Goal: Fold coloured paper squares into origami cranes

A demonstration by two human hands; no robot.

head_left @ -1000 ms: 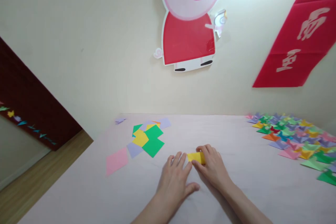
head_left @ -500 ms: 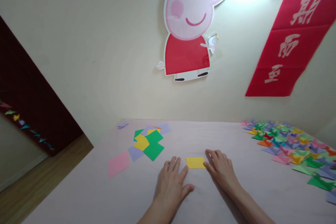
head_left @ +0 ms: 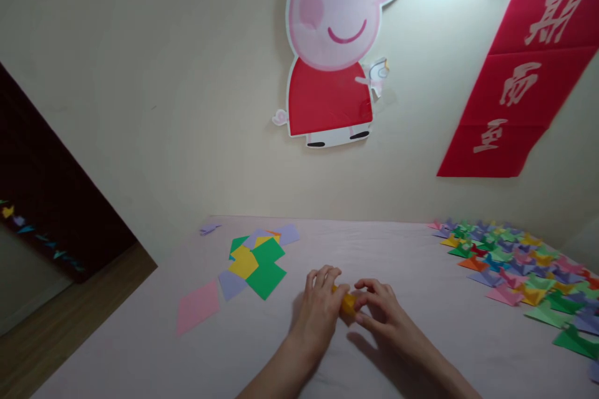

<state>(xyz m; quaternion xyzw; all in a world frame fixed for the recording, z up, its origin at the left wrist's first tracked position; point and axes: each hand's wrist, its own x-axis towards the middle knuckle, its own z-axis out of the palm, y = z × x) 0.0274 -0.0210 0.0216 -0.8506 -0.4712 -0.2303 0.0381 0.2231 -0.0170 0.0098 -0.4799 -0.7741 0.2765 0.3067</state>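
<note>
A yellow sheet of paper is between my two hands, tilted up from the pale tabletop and partly covered by fingers. My left hand grips its left side, with the thumb across the near face. At its right side, my right hand pinches the edge between curled fingers and thumb. How the paper is folded is hard to make out behind the fingers.
Loose coloured paper squares overlap left of my hands, near a pink sheet. A small purple folded piece lies at the far left corner. Rows of folded paper figures cover the right side. A wall rises behind the table.
The yellow paper lay flat on the table and now is lifted and tilted between my hands. Both hands have closed onto it. The view has shifted slightly.
</note>
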